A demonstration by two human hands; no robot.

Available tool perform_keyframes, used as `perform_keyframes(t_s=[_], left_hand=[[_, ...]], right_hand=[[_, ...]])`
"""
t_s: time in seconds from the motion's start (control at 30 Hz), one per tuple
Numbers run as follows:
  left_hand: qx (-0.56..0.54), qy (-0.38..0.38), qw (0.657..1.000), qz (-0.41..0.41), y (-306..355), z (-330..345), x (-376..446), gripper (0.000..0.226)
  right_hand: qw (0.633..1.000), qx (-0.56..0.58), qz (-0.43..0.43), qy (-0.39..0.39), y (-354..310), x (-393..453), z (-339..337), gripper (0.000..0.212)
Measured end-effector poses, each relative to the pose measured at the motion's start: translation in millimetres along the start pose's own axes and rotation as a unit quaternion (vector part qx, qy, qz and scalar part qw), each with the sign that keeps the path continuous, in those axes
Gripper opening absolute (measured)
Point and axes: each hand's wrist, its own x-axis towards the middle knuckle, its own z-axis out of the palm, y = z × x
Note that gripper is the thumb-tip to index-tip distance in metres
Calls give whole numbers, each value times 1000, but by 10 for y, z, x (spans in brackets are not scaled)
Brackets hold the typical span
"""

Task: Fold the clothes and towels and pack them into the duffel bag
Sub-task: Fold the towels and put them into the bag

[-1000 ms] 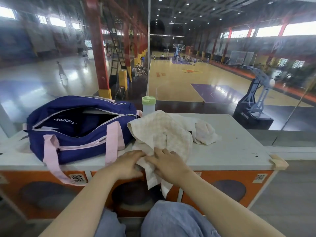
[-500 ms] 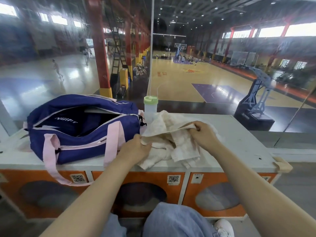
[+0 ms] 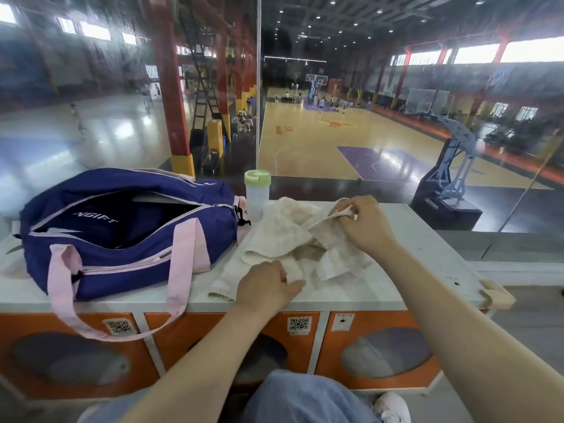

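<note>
In the head view, a cream waffle-weave towel [image 3: 300, 239] lies crumpled on the white locker top [image 3: 427, 248], just beside the open navy duffel bag [image 3: 122, 233]. The right hand [image 3: 363, 222] is clamped on a far hem of the towel, thumb and fingers pinched together and the edge lifted a little off the surface. The left hand [image 3: 268, 285] rests on the near edge of the same towel, fingers curled down onto the cloth; it seems to pin or pinch that edge, though whether cloth is actually caught between the fingers I cannot tell for sure.

The step in hand looks like the opening of the fold: finding the towel's edges and corners so it can be spread flat. None of it is folded yet, and nothing pale shows inside the bag, so the task seems at an early stage. The next move probably calls for drawing the two held edges apart to flatten the bunched middle, then laying one half squarely over the other, keeping clear of the tumbler.

Counted: one duffel bag, its zip open and two pink handles [image 3: 183, 270] hanging over the front edge; one towel, as far as the heap shows; one clear tumbler with a green lid [image 3: 257, 195] standing behind the bag's end; two hands.
</note>
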Motion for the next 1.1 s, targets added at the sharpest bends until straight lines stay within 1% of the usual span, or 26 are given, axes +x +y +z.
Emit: perform_keyframes(t_s=[0.07,0.13,0.2,0.27,0.33,0.4,0.43,0.5,0.53,0.6,0.67,0.7,0.77,0.8,0.87,0.9,0.93,0.97,1.0,1.03,1.1], left_hand=[[69,18,997,23,-19,55,2,36],[100,44,992,58,-60,64,24,26],[57,78,992,76,-101,-24,79,18],[-25,118,990,75,-74,-285,171,11],[-78,156,981,86,14,-683,306,11],[-82,197,968,134,126,-1137,414,14],[-71,199,965,157,180,-1347,452,14],[-67,164,969,170,265,-1661,498,13],[-88,132,975,155,299,-1755,493,13],[-152,44,982,102,298,-1794,478,14],[-241,-53,968,48,246,-1726,439,19],[-298,-86,950,25,225,-1689,397,20],[-401,-110,909,-20,183,-1618,304,18],[-444,-106,889,-47,159,-1578,221,17],[-507,-62,852,-116,175,-1487,19,13],[-545,-43,822,-159,169,-1445,-71,18],[-592,-52,782,-191,159,-1424,-140,29],[-644,-82,732,-206,178,-1424,-201,42],[-685,-116,692,-196,182,-1422,-260,56],[-714,-135,664,-175,179,-1419,-315,68],[-751,-139,630,-140,133,-1325,-407,79]], right_hand=[[999,-37,-11,12,9,-15,15,16],[995,-92,-42,18,-7,-49,-11,27],[988,-134,-69,18,-20,-87,-60,27],[987,-135,-82,15,-35,-103,-122,22],[988,-103,-108,36,-82,-103,-175,15],[986,-59,-140,70,-186,-100,-241,5],[986,-28,-147,74,-262,-111,-280,2],[987,54,-144,51,-456,-169,-351,12],[985,98,-137,30,-553,-206,-372,19],[976,169,-133,-19,-726,-275,-387,27],[962,211,-154,-78,-860,-351,-367,21],[953,227,-171,-108,-921,-399,-347,14],[937,243,-195,-160,-1022,-497,-276,5],[934,240,-197,-176,-1063,-543,-224,6],[941,229,-177,-176,-1114,-622,-107,8],[948,225,-160,-160,-1131,-655,-57,9],[955,223,-141,-135,-1142,-685,-15,11],[961,225,-119,-108,-1148,-715,14,14],[965,230,-95,-86,-1151,-743,33,17],[967,234,-73,-71,-1153,-769,48,17],[971,227,-45,-61,-1161,-813,80,18]])
